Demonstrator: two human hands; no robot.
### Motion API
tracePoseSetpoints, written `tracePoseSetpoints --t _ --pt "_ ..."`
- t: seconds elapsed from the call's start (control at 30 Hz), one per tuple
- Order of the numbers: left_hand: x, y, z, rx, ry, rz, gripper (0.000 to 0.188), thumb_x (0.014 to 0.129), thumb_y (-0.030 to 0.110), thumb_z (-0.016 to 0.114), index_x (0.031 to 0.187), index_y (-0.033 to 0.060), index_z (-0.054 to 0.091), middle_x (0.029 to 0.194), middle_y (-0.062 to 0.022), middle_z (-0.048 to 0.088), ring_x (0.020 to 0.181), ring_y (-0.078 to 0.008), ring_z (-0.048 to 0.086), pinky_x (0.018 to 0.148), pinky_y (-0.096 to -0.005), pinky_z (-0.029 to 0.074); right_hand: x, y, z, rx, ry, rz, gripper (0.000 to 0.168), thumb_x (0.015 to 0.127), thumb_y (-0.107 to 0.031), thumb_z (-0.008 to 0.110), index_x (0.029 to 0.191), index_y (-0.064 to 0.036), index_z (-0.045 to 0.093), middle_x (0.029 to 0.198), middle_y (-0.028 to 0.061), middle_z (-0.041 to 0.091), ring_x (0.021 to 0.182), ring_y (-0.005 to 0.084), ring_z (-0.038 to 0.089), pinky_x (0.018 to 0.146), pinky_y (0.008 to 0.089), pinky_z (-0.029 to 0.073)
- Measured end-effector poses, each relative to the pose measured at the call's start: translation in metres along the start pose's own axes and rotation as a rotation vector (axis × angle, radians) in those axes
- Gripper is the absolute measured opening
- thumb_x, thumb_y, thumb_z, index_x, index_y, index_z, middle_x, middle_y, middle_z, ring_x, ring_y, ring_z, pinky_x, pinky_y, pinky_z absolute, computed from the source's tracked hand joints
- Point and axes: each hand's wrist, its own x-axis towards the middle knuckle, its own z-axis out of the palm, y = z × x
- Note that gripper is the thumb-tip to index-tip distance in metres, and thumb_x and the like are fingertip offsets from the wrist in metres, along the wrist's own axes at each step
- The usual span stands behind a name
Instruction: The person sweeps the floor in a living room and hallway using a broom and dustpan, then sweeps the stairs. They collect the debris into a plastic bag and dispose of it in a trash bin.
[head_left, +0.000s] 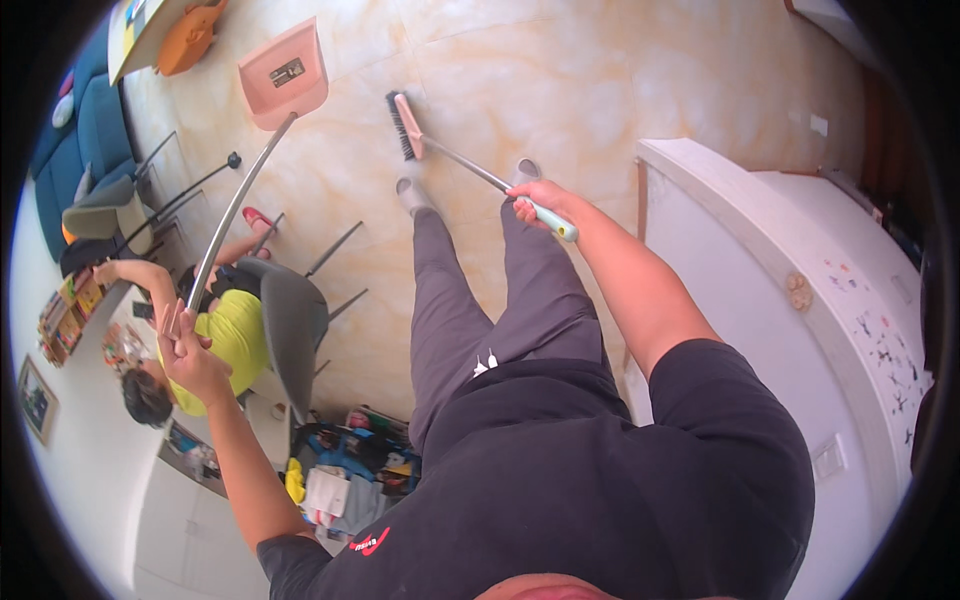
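Observation:
My right hand (541, 204) is closed around the pale green grip of a broom (409, 126), whose pink head with dark bristles rests on the tiled floor in front of my slippers. At the left, my left hand (191, 352) holds the upper end of the metal handle of a pink dustpan (286, 75); some of its fingers are extended. The pan, with a dark label inside, is at the upper left, apart from the broom head. Whether the pan touches the floor, I cannot tell.
At left, a person in a yellow shirt (229, 334) sits on a grey chair (289, 330) by a desk. A blue sofa (105, 116) stands beyond. A white half-wall (705, 247) is close on my right. Piled items (345, 469) lie lower left.

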Motion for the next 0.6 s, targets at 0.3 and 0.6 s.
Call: tracePoseSetpoints --t 0.3,0.6 --pt "-0.153 -0.016 -0.023 -0.073 0.121 -0.259 0.033 0.100 0.011 0.064 0.129 -0.0025 0.061 0.120 -0.0124 0.073 0.061 -0.0020 0.050 0.052 -0.0163 0.040 -0.058 -0.032 0.020 -1.538 0.396 -0.672 0.032 0.097 -0.019 0.058 0.121 0.002 0.056 0.076 0.0126 0.066 0.058 0.0233 0.064 0.051 0.0385 0.052" --pt "-0.311 -0.043 -0.024 -0.150 0.119 -0.448 0.035 0.099 0.008 0.066 0.130 -0.0046 0.058 0.120 -0.0158 0.072 0.058 -0.0031 0.051 0.052 -0.0159 0.042 0.091 -0.118 -0.061 -1.937 0.806 -0.413 0.081 0.092 -0.016 0.047 0.161 0.000 0.009 0.102 0.0248 0.072 0.076 0.0306 0.073 0.069 0.0410 0.058"
